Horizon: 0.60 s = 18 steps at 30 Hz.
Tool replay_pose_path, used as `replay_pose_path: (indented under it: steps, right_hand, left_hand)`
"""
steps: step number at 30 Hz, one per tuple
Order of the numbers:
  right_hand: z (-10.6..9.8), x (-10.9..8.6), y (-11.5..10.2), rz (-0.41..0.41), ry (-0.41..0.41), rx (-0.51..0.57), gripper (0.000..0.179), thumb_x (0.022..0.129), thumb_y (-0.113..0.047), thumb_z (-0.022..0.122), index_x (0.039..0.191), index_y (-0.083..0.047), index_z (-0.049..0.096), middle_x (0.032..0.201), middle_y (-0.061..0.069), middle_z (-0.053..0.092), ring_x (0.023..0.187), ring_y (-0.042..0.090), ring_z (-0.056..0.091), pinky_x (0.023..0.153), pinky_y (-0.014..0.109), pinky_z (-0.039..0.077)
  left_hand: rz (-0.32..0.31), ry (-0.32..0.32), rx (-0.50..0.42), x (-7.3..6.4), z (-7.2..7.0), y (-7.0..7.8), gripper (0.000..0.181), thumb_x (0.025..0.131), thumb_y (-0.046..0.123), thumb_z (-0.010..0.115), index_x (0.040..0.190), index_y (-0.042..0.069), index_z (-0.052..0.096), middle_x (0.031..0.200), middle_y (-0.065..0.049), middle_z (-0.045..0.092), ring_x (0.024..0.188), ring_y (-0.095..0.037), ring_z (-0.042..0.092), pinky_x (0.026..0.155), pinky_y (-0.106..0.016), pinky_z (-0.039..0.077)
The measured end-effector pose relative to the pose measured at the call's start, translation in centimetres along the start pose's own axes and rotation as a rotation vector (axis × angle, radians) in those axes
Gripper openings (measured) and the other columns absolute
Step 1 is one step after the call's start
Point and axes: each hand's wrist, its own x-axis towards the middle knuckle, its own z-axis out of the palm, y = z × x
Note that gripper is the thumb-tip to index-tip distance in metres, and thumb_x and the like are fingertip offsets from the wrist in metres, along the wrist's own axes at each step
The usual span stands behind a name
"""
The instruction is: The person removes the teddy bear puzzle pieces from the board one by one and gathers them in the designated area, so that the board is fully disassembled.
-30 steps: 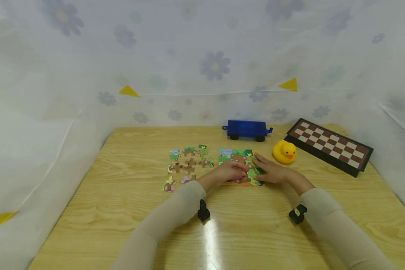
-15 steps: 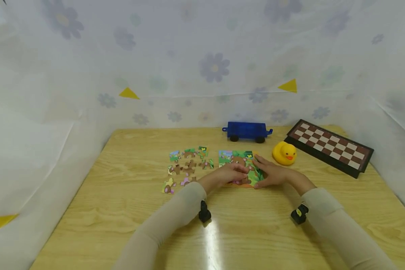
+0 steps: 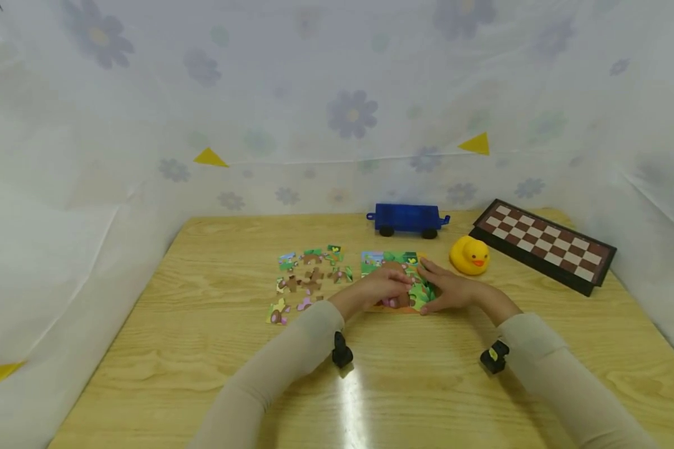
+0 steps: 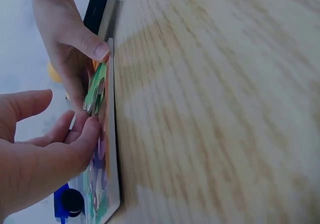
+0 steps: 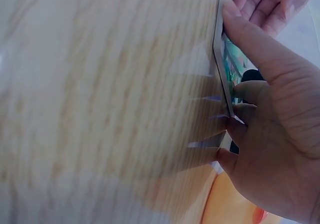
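A jigsaw puzzle in a flat tray (image 3: 372, 257), showing a brown bear, lies on the table between both hands. My left hand (image 3: 379, 285) reaches over its middle. In the left wrist view, the left fingertips (image 4: 90, 126) touch the puzzle's surface, with the thumb standing apart; some pieces near them look slightly raised. My right hand (image 3: 455, 290) spreads along the tray's right side. Its thumb (image 5: 245, 32) rests at the near edge, while the other fingers lie along the right end. The hands cover part of the picture.
Several loose puzzle pieces (image 3: 313, 279) lie left of the tray, close to the left forearm. Behind it stands a blue toy wagon (image 3: 407, 218). A yellow rubber duck (image 3: 470, 255) and a folded checkered board (image 3: 545, 243) sit to the right. Patterned white curtains (image 3: 258, 112) surround the table.
The left fingers shift slightly over the puzzle. The right thumb has moved toward the tray's near edge, widening the hand's spread. The view has drifted a little.
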Motion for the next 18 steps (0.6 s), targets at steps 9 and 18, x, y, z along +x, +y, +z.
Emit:
replay_pose_path:
  steps: [9,18]
  right_hand:
    - [0.3,0.1,0.1,0.01,0.0,0.019,0.101,0.085,-0.044,0.068,0.15,0.002,0.007,0.154,0.023,-0.012,0.139,0.046,-0.007,0.108,0.065,0.006]
    - [0.1,-0.1,-0.2,0.003,0.004,0.026,0.1,0.084,-0.042,0.069,0.149,0.003,0.009,0.154,0.025,-0.011,0.138,0.048,-0.006,0.107,0.067,0.006]
  left_hand:
    - [0.048,0.235,0.139,0.8,0.6,-0.2,0.011,0.082,0.003,0.07,0.091,0.004,0.073,0.096,0.0,0.061,0.059,-0.014,0.058,0.055,-0.025,0.051]
    - [0.028,0.364,0.096,1.3,1.1,-0.5,0.008,0.079,0.0,0.071,0.087,0.001,0.073,0.089,-0.002,0.066,0.069,-0.014,0.06,0.059,-0.024,0.052]
